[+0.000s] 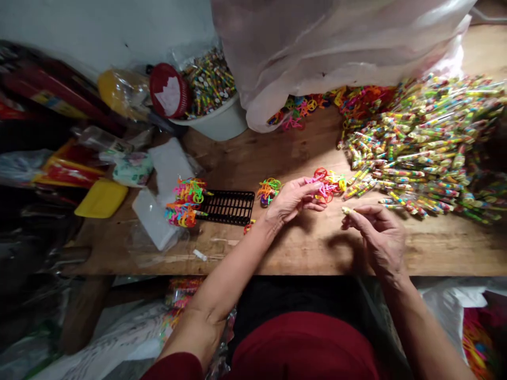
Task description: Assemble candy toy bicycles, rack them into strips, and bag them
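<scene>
My left hand [295, 200] is at the left edge of a small pile of coloured plastic pieces [336, 182]. Its curled fingertips close on a pink plastic piece [311, 180], partly hidden by the fingers. To the right, above the table's front part, my right hand [382, 235] pinches a slim printed tube [347, 210] between thumb and fingers; only its pale yellow end shows. Left of my left hand lies another bunch of plastic pieces [269, 189]. Beyond it, a black slotted rack [229, 206] carries tubes topped with bright plastic pieces [186, 203] at its left end.
A large heap of printed tubes [428, 142] covers the wooden table [285, 253] at right. Behind stand a white tub of tubes [222, 124], a red basket [184, 95] and a big translucent bag [317, 47]. White blocks [156, 219] and a yellow tray [101, 198] lie left.
</scene>
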